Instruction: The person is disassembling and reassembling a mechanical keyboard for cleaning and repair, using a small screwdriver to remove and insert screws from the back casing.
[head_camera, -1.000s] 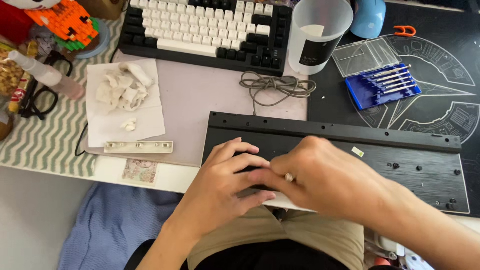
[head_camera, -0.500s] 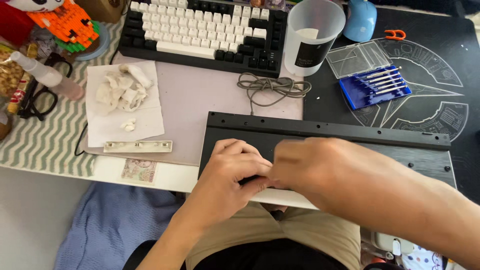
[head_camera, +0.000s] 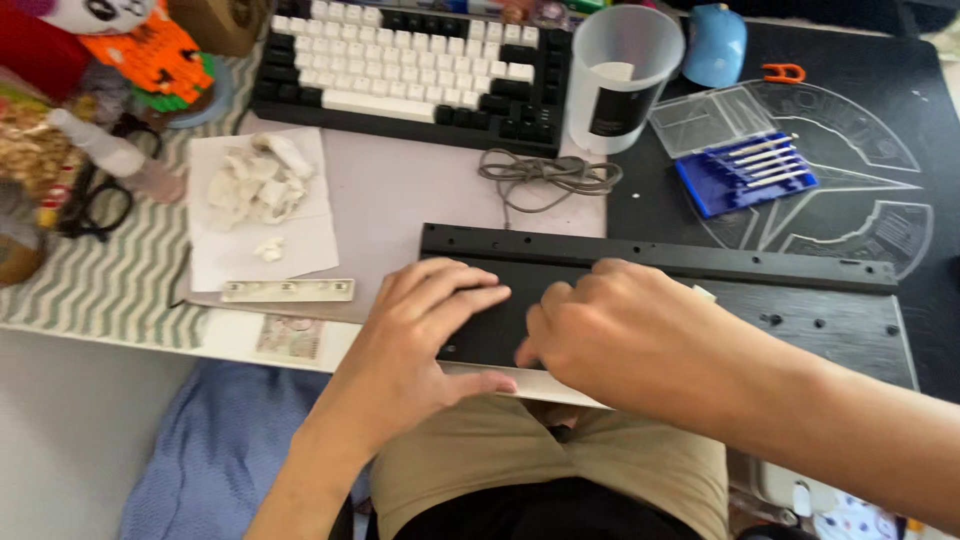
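black case panel (head_camera: 700, 300), black-and-white keyboard (head_camera: 410, 70), blue screwdriver tray (head_camera: 745, 180), green-white zigzag mat (head_camera: 100, 280).

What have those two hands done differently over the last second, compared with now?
The left hand has spread its fingers flatter onto the black keyboard case. The right hand, earlier pressed tight against the left, has eased slightly apart; whether it holds anything cannot be seen. The case, the black-and-white keyboard, the cup, the coiled cable and the blue screwdriver set stayed put.

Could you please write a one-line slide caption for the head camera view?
Left hand and right hand rest together on a black keyboard case, beside a screwdriver set.
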